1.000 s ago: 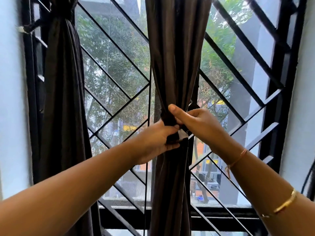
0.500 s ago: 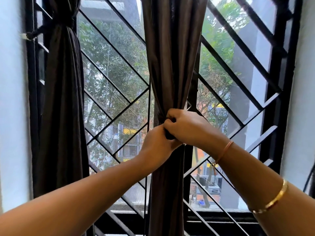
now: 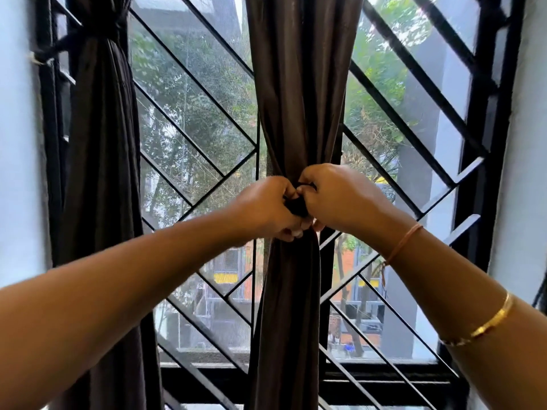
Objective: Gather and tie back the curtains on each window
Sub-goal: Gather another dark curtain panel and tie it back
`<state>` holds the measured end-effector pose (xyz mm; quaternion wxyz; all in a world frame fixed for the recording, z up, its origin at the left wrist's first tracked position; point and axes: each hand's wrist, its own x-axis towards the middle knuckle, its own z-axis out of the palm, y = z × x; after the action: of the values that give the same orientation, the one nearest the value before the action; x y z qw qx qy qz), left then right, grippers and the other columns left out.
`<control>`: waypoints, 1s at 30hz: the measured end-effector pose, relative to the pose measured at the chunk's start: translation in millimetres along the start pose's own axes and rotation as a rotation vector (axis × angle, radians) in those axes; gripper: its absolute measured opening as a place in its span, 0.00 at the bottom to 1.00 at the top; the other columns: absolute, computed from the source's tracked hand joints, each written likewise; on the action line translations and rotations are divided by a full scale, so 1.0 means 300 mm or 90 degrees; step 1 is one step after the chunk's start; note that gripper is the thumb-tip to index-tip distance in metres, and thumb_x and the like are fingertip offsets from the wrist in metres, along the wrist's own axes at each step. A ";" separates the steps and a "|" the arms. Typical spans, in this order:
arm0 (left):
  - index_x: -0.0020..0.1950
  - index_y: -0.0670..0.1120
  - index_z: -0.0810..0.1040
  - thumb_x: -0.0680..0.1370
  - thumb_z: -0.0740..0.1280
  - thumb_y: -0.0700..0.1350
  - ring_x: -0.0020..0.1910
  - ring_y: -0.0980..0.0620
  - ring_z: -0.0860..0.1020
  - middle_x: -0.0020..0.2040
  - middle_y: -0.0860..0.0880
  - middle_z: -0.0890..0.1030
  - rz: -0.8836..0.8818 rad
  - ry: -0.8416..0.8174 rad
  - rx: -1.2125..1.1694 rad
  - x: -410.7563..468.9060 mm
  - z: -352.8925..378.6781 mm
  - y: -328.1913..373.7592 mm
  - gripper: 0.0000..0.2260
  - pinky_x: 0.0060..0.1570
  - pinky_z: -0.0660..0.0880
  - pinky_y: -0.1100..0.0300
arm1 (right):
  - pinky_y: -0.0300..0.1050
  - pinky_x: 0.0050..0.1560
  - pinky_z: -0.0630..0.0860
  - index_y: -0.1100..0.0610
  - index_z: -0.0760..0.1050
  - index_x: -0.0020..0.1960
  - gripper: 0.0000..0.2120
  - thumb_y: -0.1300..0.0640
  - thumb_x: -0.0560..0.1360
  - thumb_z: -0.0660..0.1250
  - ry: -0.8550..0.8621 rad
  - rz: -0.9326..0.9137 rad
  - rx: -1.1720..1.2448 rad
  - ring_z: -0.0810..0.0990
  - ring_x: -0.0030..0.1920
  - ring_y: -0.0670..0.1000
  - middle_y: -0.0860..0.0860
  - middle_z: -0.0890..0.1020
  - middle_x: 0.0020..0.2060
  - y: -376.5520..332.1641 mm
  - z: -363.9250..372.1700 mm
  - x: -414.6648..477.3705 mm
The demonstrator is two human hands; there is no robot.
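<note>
- Curtains: two dark brown panels on one window, behind a black grille [image 3: 192, 84] of slanted bars.
- Left curtain [image 3: 100, 173]: gathered into a narrow column at the left side of the frame. It is cinched high up by a band [image 3: 115, 28], and a cord [image 3: 50, 53] runs from the band to the frame edge. Judged finished.
- Centre curtain [image 3: 296, 99]: bunched in front of the middle upright and drawn to a waist at hand height. It is wider above the waist and hangs straight below.
- Dark tie [image 3: 299, 207]: a small lump of dark cloth at that waist, between the two hands and touching both. Whether it is a separate strip or the curtain's own fabric cannot be told.
- Left hand [image 3: 266, 208]: fingers curled tight, back of the hand up, gripping the tie from the left.
- Right hand [image 3: 340, 199]: fingers and thumb curled, pinching the tie from the right, knuckles almost meeting the left hand's.
- Right arm: thread bracelet [image 3: 402, 244] at the wrist and gold bangle [image 3: 491, 324] further up the forearm.
- Progress, as a judgement: gathering is complete on both panels in view, and the centre knot looks to be at the tightening stage.
- Remaining: the knot has to be cinched and released, then checked that it holds. No hook or anchor for the centre tie is visible. Other windows lie out of view, so their state cannot be told.
</note>
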<state>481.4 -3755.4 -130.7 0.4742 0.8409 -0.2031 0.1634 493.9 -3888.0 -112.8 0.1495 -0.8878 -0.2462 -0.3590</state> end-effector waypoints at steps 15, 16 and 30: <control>0.48 0.46 0.61 0.76 0.56 0.38 0.28 0.51 0.69 0.29 0.48 0.70 0.343 0.098 0.479 0.000 -0.044 -0.034 0.05 0.27 0.61 0.51 | 0.49 0.35 0.77 0.57 0.74 0.41 0.06 0.56 0.74 0.67 -0.069 0.028 0.397 0.77 0.32 0.55 0.56 0.81 0.33 0.063 0.000 -0.012; 0.47 0.46 0.61 0.77 0.56 0.40 0.29 0.52 0.67 0.29 0.49 0.68 0.321 0.109 0.521 0.007 -0.048 -0.037 0.04 0.29 0.58 0.52 | 0.52 0.37 0.79 0.56 0.74 0.41 0.06 0.57 0.73 0.69 -0.028 0.002 0.399 0.79 0.32 0.58 0.56 0.82 0.32 0.067 0.009 -0.020; 0.32 0.48 0.70 0.73 0.60 0.45 0.22 0.57 0.60 0.23 0.54 0.64 -0.170 -0.203 0.173 0.105 -0.181 0.067 0.09 0.24 0.60 0.66 | 0.52 0.35 0.78 0.59 0.77 0.43 0.07 0.55 0.71 0.70 0.182 -0.242 0.220 0.78 0.32 0.52 0.53 0.81 0.33 0.043 0.156 -0.097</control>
<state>494.3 -3723.6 -74.2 0.3363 0.9314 -0.1388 -0.0093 509.0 -3887.7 -167.3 0.2618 -0.7276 -0.4422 -0.4544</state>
